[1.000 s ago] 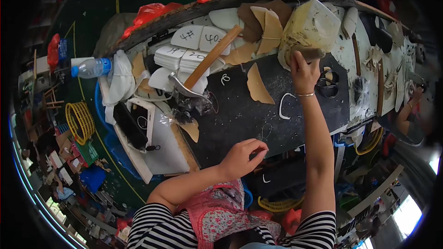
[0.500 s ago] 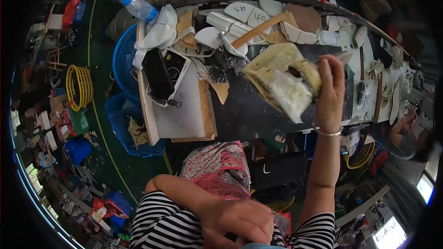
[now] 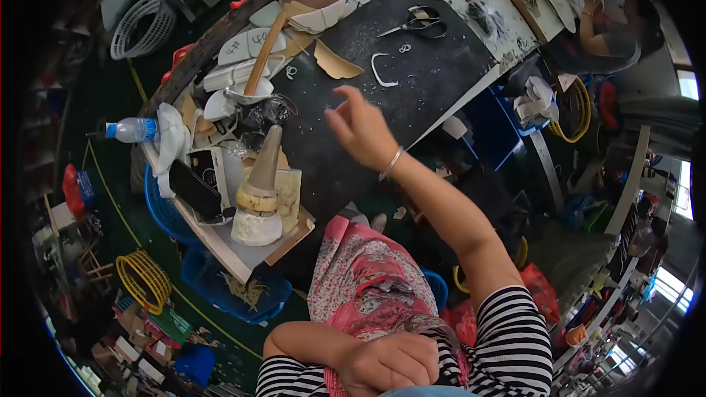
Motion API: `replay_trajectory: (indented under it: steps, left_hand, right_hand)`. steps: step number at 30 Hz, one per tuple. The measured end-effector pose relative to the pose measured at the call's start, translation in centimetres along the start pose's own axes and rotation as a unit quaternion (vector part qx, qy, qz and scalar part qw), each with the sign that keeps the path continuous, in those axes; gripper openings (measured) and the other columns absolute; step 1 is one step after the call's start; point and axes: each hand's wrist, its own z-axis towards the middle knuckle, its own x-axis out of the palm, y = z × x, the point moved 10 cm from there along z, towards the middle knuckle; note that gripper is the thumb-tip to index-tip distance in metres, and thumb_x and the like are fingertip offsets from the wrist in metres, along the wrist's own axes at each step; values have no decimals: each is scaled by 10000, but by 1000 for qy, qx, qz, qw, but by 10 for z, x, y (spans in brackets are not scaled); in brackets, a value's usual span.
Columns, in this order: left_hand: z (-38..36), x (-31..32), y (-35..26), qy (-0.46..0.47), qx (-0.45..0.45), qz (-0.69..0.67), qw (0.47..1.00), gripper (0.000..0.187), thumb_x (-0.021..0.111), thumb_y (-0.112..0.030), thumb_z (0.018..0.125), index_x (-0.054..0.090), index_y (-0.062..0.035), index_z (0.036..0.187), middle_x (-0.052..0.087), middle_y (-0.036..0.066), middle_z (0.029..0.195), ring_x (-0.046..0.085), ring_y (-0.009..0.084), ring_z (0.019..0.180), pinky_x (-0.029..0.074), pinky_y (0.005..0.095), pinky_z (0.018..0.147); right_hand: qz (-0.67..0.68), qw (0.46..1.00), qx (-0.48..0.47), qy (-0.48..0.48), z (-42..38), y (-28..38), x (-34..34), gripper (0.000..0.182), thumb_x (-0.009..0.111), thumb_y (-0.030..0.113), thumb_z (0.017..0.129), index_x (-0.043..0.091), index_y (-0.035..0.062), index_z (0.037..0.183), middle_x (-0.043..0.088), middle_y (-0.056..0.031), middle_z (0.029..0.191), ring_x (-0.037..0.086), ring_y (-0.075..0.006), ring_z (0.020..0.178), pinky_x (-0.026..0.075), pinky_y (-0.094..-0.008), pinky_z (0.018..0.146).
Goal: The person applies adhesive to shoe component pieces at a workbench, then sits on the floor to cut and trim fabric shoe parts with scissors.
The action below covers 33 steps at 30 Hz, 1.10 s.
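My right hand (image 3: 360,131) hangs over the black cutting mat (image 3: 323,158), fingers loosely apart and nothing in them. To its left, a grey cone (image 3: 263,169) with a yellowed band and a whitish base stands beside a yellowish block (image 3: 291,191) on the board at the bench's left end. My left hand (image 3: 393,362) is closed against my chest; whatever its curled fingers hold is hidden. Beyond the right hand lie a tan curved piece (image 3: 337,62), a thin white curved strip (image 3: 381,72) and black-handled scissors (image 3: 426,23).
A wooden-handled tool (image 3: 266,51) rests among stacked white pieces (image 3: 239,45). A dark phone-like slab (image 3: 195,187) and a water bottle (image 3: 132,130) are at the left. Blue baskets (image 3: 243,290) stand below the bench. Another person's arm (image 3: 592,29) shows at upper right.
The cone and yellowish block, held up by my right hand before, now stand on the left board, released. My view has turned, uncovering the scissors and the white strip.
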Motion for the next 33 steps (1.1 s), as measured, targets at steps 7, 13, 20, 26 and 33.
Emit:
replay_trajectory:
  steps: [7, 13, 20, 26, 33]
  left_hand:
    - [24, -79, 36, -114, -143, 125, 975, 247, 495, -168, 871, 588, 57, 916, 618, 154, 805, 573, 255, 697, 465, 341, 625]
    - [39, -94, 84, -94, -328, 280, 897, 260, 475, -178, 884, 585, 57, 900, 615, 156, 783, 569, 251, 674, 460, 341, 611]
    - [32, -13, 192, 50, -446, -6, 894, 297, 460, -214, 915, 579, 55, 873, 609, 156, 765, 561, 246, 651, 447, 353, 589]
    - [-52, 102, 317, 113, -573, -214, 783, 286, 472, -219, 919, 578, 41, 860, 606, 149, 759, 556, 244, 641, 437, 356, 572]
    - [-248, 222, 464, 146, -714, -255, 636, 276, 487, -225, 924, 577, 24, 844, 603, 142, 753, 551, 242, 630, 425, 361, 551]
  right_hand:
    - [-540, 804, -108, -224, 154, -159, -176, 235, 494, 109, 810, 564, 73, 1031, 564, -82, 1069, 519, -264, 1042, 429, -388, 863]
    - [-483, 858, 36, -172, 165, -206, -174, 168, 549, 196, 778, 698, 123, 749, 671, -59, 816, 615, -221, 856, 504, -339, 698]
    - [-216, 851, 92, -470, -125, -172, -188, 270, 623, 83, 682, 525, 14, 924, 525, -99, 818, 568, -271, 801, 469, -359, 646]
    - [76, 671, 336, -656, -484, -243, -86, 326, 603, 12, 685, 462, 16, 980, 542, -132, 824, 567, -324, 737, 467, -364, 661]
    - [158, 485, 602, -614, -743, -326, 115, 346, 644, 87, 697, 437, 3, 960, 595, -207, 820, 588, -402, 772, 477, -455, 676]
